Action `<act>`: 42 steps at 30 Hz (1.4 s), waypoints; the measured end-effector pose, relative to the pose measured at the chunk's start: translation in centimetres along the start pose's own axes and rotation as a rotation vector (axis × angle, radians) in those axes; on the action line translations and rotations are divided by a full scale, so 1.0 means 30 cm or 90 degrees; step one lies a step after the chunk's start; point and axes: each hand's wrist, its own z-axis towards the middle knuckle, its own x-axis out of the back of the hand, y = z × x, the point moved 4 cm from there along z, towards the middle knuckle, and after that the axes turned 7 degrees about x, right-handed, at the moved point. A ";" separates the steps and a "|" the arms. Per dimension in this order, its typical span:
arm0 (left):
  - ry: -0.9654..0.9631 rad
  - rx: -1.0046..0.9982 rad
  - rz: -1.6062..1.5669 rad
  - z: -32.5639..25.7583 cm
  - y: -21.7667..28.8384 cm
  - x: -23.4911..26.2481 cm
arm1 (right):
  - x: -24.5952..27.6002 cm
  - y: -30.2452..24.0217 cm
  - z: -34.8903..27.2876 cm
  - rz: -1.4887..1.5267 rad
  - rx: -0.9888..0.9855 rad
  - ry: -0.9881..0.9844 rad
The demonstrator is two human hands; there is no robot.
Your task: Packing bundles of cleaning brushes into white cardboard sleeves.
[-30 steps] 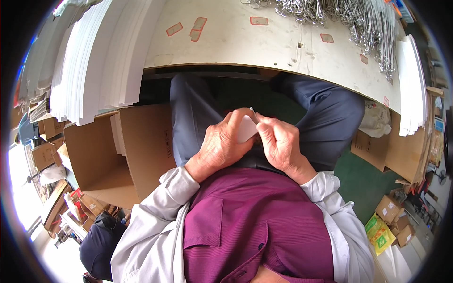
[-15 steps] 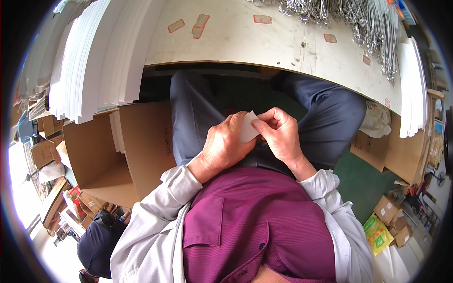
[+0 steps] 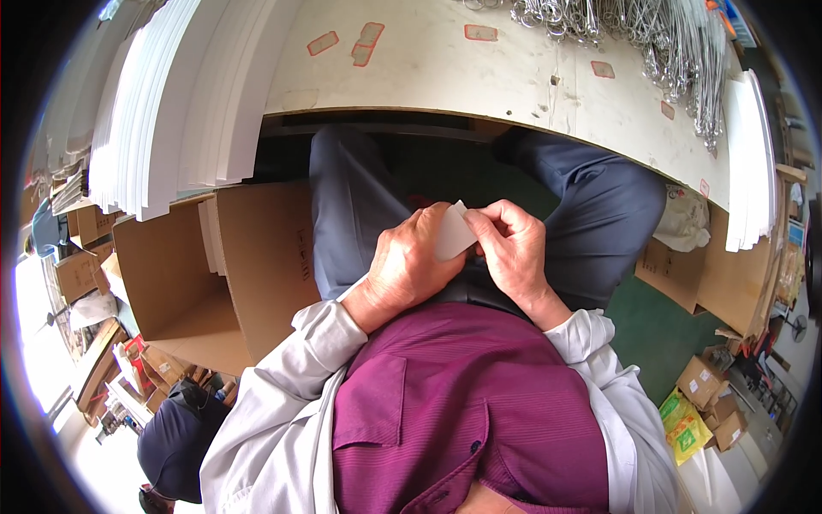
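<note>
Both hands are pinching one small white card (image 3: 452,233) over the lap. Left hand (image 3: 409,267) grips it from 8 o'clock, right hand (image 3: 511,244) from 3. Long axis tilts toward 1 o'clock; both equally close.

Maroon vest (image 3: 462,403), pale sleeves (image 3: 282,411), grey trousers (image 3: 351,206)

Bright daylight; glare lower-left; edges warped
</note>
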 end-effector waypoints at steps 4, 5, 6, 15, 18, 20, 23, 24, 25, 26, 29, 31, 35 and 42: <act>0.000 0.012 -0.014 0.000 -0.003 0.011 | -0.019 -0.035 -0.025 -0.036 0.132 0.001; 0.001 0.013 -0.014 0.001 -0.006 0.012 | -0.012 -0.010 -0.028 -0.010 0.088 -0.020; -0.003 0.013 -0.012 0.004 -0.009 0.013 | -0.014 -0.011 -0.026 -0.010 0.089 -0.021; 0.000 0.024 -0.010 0.019 -0.037 0.031 | -0.080 -0.051 -0.025 -0.150 0.287 -0.096; 0.019 0.041 0.011 0.012 -0.041 0.032 | -0.078 -0.074 -0.022 -0.221 0.163 -0.144; 0.015 0.061 -0.010 0.012 -0.055 0.015 | -0.075 -0.069 -0.006 -0.164 0.276 -0.095; -0.055 0.078 -0.047 0.036 -0.006 0.083 | -0.064 -0.053 0.013 -0.059 0.195 -0.060; -0.083 0.100 -0.046 0.036 0.003 0.110 | -0.058 -0.072 0.025 -0.038 0.169 -0.046; -0.108 0.112 -0.063 0.026 -0.014 0.132 | -0.039 -0.070 0.042 0.014 0.138 -0.029; -0.099 0.108 -0.052 0.020 -0.019 0.168 | -0.014 -0.084 0.064 0.039 0.129 -0.038; -0.238 0.183 -0.151 -0.012 -0.048 0.231 | 0.024 -0.132 0.124 0.044 0.251 -0.017; -0.219 0.187 -0.136 -0.013 -0.048 0.287 | 0.032 -0.166 0.142 0.024 0.247 -0.036; 0.004 0.088 0.015 0.060 0.019 0.502 | 0.054 -0.201 0.193 -0.111 0.319 0.006; 0.239 0.038 0.343 0.393 -0.080 0.862 | 0.067 -0.179 0.207 -0.051 0.297 0.017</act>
